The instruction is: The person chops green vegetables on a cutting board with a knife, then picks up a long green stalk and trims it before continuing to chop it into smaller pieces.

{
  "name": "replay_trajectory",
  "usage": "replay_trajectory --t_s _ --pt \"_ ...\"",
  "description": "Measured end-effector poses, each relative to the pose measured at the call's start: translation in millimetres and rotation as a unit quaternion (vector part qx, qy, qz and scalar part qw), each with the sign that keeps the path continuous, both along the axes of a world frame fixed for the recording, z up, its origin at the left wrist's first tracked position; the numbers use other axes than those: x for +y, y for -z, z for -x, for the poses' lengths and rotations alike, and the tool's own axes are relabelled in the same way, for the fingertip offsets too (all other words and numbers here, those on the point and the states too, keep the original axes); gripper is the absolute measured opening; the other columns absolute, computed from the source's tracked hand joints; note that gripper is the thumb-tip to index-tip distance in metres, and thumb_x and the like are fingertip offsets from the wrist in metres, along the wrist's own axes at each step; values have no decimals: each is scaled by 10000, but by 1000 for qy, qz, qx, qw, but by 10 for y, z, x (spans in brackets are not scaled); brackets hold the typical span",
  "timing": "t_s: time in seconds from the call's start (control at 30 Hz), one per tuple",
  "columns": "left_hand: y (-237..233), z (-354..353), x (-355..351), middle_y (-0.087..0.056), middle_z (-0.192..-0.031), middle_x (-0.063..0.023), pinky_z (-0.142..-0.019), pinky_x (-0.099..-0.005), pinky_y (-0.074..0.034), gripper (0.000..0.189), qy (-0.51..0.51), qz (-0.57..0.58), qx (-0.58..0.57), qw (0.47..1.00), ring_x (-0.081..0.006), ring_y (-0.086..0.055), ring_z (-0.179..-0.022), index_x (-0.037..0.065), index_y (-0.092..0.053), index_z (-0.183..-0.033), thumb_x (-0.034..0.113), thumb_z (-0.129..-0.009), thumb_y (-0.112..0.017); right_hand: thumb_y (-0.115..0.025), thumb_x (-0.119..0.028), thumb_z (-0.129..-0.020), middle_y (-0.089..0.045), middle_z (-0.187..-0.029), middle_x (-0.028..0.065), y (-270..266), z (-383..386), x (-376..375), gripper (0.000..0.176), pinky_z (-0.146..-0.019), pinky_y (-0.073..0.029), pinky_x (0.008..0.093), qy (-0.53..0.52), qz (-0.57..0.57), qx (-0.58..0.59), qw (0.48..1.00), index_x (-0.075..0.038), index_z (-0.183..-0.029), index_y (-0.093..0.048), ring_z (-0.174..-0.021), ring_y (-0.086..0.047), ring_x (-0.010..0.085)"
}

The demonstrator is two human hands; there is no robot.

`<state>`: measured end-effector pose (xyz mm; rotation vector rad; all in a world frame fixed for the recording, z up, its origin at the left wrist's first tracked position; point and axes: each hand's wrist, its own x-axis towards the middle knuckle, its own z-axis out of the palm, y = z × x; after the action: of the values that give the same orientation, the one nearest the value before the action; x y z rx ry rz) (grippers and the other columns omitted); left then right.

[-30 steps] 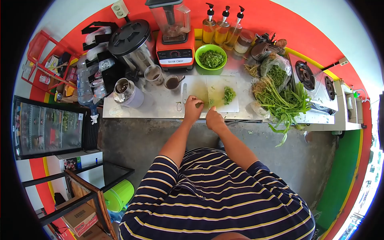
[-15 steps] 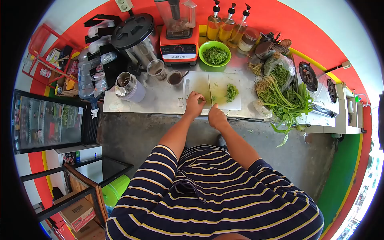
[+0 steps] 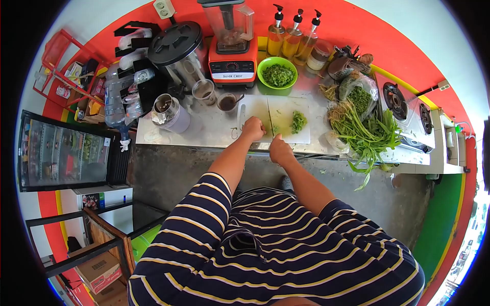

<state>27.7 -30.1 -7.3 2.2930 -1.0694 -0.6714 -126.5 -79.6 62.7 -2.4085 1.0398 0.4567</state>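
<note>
A white cutting board [image 3: 301, 133] lies at the front edge of the metal counter. My right hand [image 3: 279, 150] is closed round the handle of a knife [image 3: 271, 118], whose thin blade points away from me across the board. Just left of the blade, my left hand [image 3: 253, 129] has its fingers curled together on the board; what they hold, if anything, is hidden. Chopped greens [image 3: 298, 122] lie in a small pile right of the knife, with a few bits beside the blade. Behind the board stands a green bowl [image 3: 286, 91] of chopped greens.
A red blender [image 3: 233, 66], two cups, a steel container [image 3: 171, 113] and a large lidded pot [image 3: 190, 66] stand behind and left. Pump bottles [image 3: 292, 42] line the wall. Leafy greens [image 3: 365, 127] overhang the counter's front edge at right, beside a stove [image 3: 408, 115].
The whole view has shifted slightly, the counter now lying a little lower and further right. My left hand's fingers look more tucked in. The knife stays in my right hand.
</note>
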Motion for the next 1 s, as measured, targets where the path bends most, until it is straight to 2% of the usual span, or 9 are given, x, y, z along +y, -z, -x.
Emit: replay_trajectory --t_s 0.07,0.17,0.27,0.37,0.5,0.67,0.8,0.87,1.0 --pt "-30 -22 -17 -703 -779 -142 -690 -405 -538 161 -15 -14 53 998 -291 -677 -729 42 -740 -810 129 -713 -833 -604 -34 -859 -660 -1070 337 -221 -68 -70 429 -890 -549 470 13 -92 76 993 86 -1199 -372 -1049 -672 427" --pt "73 -53 19 -697 -780 -155 -706 -401 -535 162 -20 32 98 994 -287 -677 -738 39 -740 -820 113 -712 -835 -610 -97 -883 -673 -1098 288 -85 -10 5 431 -901 -547 447 7 -71 82 994 65 -1218 -392 -1069 -671 402" --pt "28 -25 60 -690 -780 -161 -711 -394 -532 163 -24 37 97 994 -287 -679 -743 32 -732 -815 98 -708 -837 -583 -54 -872 -654 -1090 333 -33 123 111 402 -907 -534 479 34 -37 27 998 73 -1199 -386 -1072 -657 440" --pt "-19 -10 50 -732 -860 -124 -786 -385 -535 147 -22 10 69 997 -275 -706 -851 79 -746 -817 142 -723 -839 -586 -68 -874 -650 -1105 333 46 103 6 415 -925 -525 477 11 -27 26 999 64 -1213 -387 -1082 -652 439" --pt "38 -20 56 -727 -844 -124 -777 -383 -536 137 -13 33 55 998 -272 -706 -839 71 -742 -810 127 -727 -835 -576 -83 -886 -647 -1109 336 -62 50 -74 423 -924 -524 484 -13 -45 39 998 64 -1229 -377 -1073 -652 444" --pt "-53 -41 69 -722 -805 -113 -723 -356 -526 131 -22 21 116 993 -235 -691 -763 53 -742 -810 100 -724 -829 -562 -92 -895 -650 -1100 329 30 138 153 391 -918 -525 490 59 -66 6 996 67 -1208 -390 -1076 -650 444" --pt "-148 -37 103 -715 -762 -106 -679 -334 -512 132 -16 19 120 992 -200 -677 -709 50 -745 -805 95 -717 -832 -566 -99 -896 -647 -1114 327 77 109 47 392 -924 -522 490 48 -58 -3 997 61 -1208 -391 -1078 -651 439" --pt "-75 -43 108 -644 -651 -70 -588 -314 -463 145 -20 51 131 990 -148 -572 -581 40 -747 -817 102 -721 -836 -563 -104 -902 -645 -1126 326 0 64 -39 392 -928 -522 486 13 -53 13 998 52 -1218 -390 -1080 -652 435" --pt "-186 -65 159 -644 -707 -74 -610 -316 -469 151 0 52 110 993 -152 -577 -621 41 -751 -844 113 -734 -825 -556 -103 -906 -647 -1125 323 -42 61 32 382 -926 -524 479 17 -52 25 998 46 -1218 -393 -1079 -653 434"
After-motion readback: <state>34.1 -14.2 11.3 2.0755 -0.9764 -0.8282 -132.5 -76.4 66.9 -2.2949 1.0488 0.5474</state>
